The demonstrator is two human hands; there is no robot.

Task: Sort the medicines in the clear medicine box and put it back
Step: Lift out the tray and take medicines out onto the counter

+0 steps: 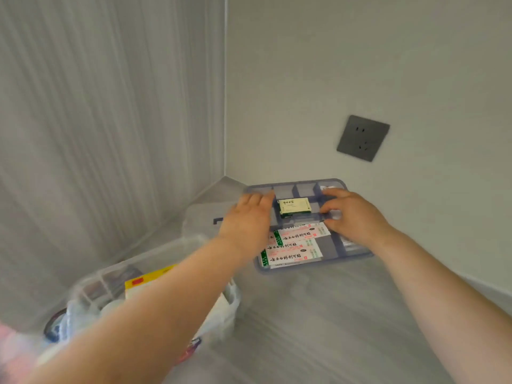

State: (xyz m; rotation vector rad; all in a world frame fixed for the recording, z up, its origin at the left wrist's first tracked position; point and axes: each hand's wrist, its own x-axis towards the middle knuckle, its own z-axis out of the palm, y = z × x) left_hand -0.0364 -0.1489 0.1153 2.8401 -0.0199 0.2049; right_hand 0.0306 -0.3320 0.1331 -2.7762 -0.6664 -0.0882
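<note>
A blue-grey divided tray (315, 264) lies on the floor in the room's corner. In one of its middle compartments sits a small cream box with a green edge (294, 206). Two flat white medicine boxes with green and red print (297, 245) lie side by side at the tray's front. My left hand (246, 217) rests palm down over the tray's left edge, fingers spread, just left of the cream box. My right hand (353, 214) is curled just right of that box, and its thumb and fingers pinch a small white item (336, 214). The clear medicine box (91, 282) stands at the lower left, under my left forearm.
The clear box holds a yellow-and-white carton (146, 281), white packets and a dark roll (52, 325). A clear lid (201, 214) lies behind my left hand, against the striped left wall. A grey wall socket (363, 138) is on the right wall above the tray.
</note>
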